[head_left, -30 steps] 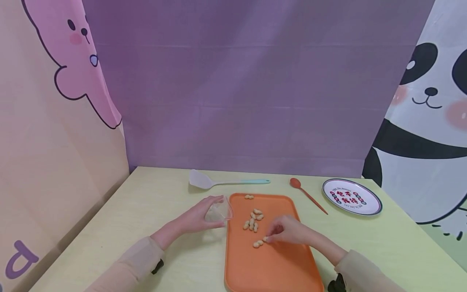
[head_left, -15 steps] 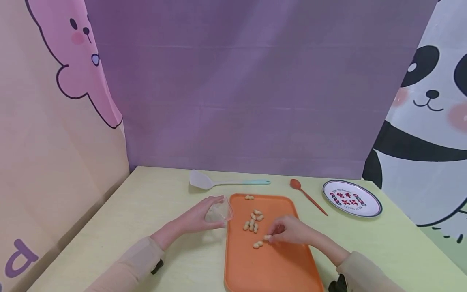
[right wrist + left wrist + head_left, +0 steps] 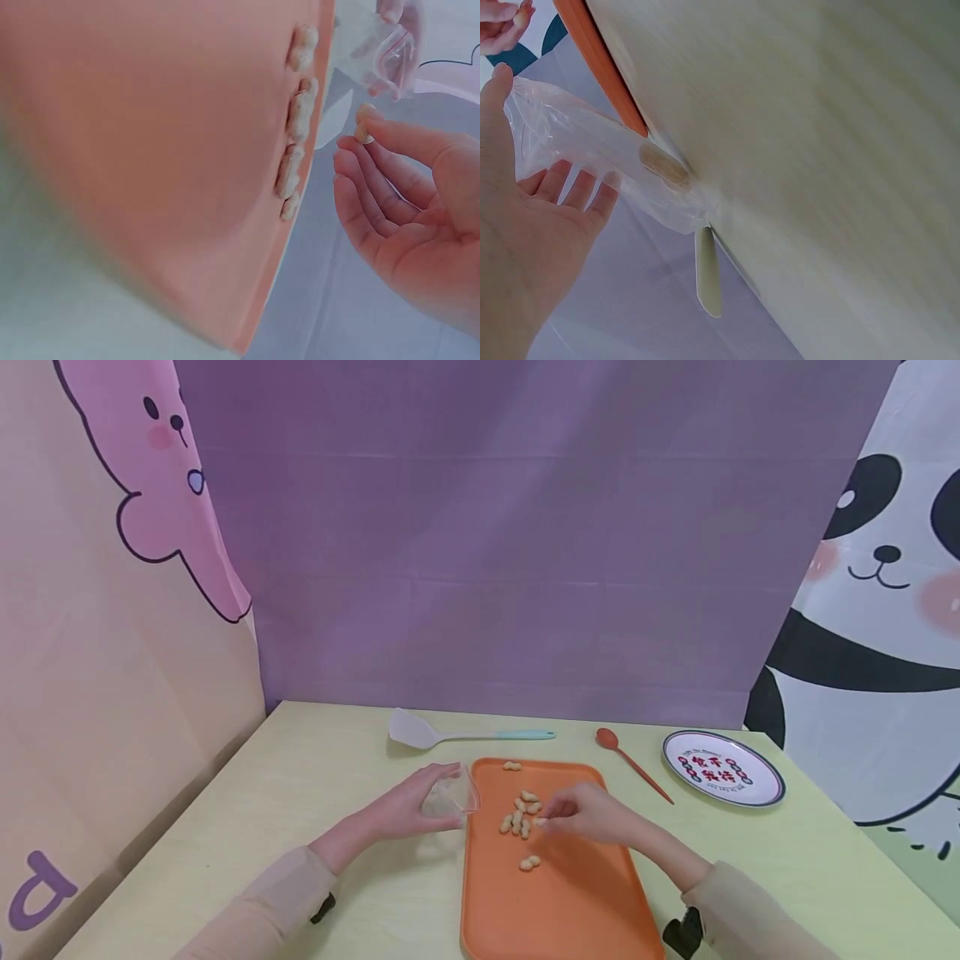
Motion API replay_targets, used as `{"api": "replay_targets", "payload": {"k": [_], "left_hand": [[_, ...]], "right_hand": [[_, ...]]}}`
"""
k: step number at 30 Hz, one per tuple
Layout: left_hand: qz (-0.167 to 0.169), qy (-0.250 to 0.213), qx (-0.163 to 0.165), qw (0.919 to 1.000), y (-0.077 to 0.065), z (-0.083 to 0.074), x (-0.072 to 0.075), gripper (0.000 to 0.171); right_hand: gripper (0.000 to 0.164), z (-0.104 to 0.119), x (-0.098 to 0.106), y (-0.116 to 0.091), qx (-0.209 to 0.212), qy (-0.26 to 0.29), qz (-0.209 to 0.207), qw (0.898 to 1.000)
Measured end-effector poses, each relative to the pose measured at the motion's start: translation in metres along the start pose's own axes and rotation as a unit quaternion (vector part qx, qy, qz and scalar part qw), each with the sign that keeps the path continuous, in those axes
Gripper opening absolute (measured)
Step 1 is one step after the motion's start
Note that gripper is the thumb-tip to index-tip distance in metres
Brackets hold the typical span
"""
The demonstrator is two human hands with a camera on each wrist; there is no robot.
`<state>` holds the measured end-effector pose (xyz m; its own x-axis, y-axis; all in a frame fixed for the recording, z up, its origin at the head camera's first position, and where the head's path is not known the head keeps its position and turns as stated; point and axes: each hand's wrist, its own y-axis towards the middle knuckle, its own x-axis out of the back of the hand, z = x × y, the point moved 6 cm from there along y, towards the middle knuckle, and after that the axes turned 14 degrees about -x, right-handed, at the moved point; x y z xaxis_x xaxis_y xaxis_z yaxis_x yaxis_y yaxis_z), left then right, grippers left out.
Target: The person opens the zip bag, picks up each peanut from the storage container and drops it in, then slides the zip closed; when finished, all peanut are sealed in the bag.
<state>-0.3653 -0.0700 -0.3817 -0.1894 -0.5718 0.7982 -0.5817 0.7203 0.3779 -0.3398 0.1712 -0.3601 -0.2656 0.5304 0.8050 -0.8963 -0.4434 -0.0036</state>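
My left hand (image 3: 408, 806) holds a clear zip bag (image 3: 452, 797) by its mouth, thumb and fingers spread round it, beside the tray's left edge. Through the plastic in the left wrist view, a brown peanut (image 3: 664, 165) shows near the bottom. Between thumb and fingertips of my right hand (image 3: 588, 814) is a peanut (image 3: 364, 124), raised above the orange tray (image 3: 555, 910). Several peanuts (image 3: 517, 821) lie clustered on the tray, left of that hand. Another peanut (image 3: 529, 863) lies nearer to me, and one more peanut (image 3: 512, 765) is by the far rim.
Behind the tray lies a spatula (image 3: 420, 732) with a pale blue handle. A red spoon (image 3: 633, 762) rests to the right of it, and a white printed plate (image 3: 723, 767) stands farther right. A purple cloth (image 3: 495, 543) hangs at the table's back edge.
My right hand has picked the peanut up from beside the nearest one and moved it away from me, up the tray. The left hand and the bag stay where they were.
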Motion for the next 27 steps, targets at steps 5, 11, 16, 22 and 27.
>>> {"api": "replay_targets", "payload": {"k": [5, 11, 16, 22, 27], "left_hand": [[0.002, 0.002, 0.002, 1.0000, -0.001, 0.002, -0.001, 0.080], [0.005, -0.001, 0.004, 1.0000, -0.002, 0.001, 0.000, 0.080], [0.006, -0.003, 0.005, 1.0000, -0.002, 0.000, 0.000, 0.080], [0.003, -0.006, 0.005, 1.0000, -0.002, -0.001, 0.001, 0.079], [0.001, -0.006, -0.003, 1.0000, 0.000, 0.000, 0.001, 0.079]], "right_hand": [[0.012, 0.015, 0.000, 0.007, 0.000, -0.007, -0.022, 1.000], [0.019, 0.027, -0.005, 0.019, -0.019, -0.012, -0.025, 0.999], [0.022, 0.039, -0.010, 0.031, -0.016, 0.025, -0.007, 1.000], [0.021, 0.053, -0.017, 0.042, -0.016, 0.036, 0.004, 0.999], [0.014, 0.066, -0.024, 0.048, 0.024, 0.055, 0.008, 0.998]]}}
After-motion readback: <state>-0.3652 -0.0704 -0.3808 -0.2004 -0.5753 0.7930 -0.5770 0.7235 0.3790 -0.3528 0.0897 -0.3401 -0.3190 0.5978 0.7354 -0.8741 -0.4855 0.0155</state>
